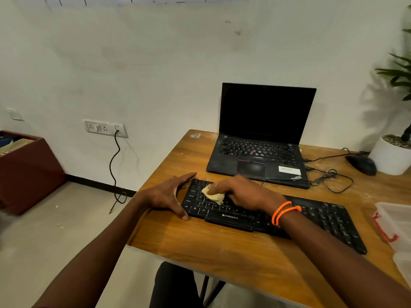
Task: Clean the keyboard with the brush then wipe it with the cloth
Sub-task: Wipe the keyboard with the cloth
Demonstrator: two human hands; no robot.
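One keyboard [273, 216]; one cloth [213, 195]; right hand [244, 193]; left hand [169, 194]

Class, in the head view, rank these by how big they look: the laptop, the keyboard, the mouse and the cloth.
1. Laptop
2. Keyboard, though it lies nearer the camera, so the true order is unsure
3. Mouse
4. Cloth, partly hidden under the right hand

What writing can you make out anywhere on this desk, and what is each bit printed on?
"ZEBRONICS": white, on the front edge of the black keyboard.
"ThinkPad": on the front right corner of the laptop, partly readable.
White sticker on the laptop's palm rest: print too blurred to read.
Key legends on both keyboards: mostly too small to read.
Small sticker at the table's far corner: unreadable.
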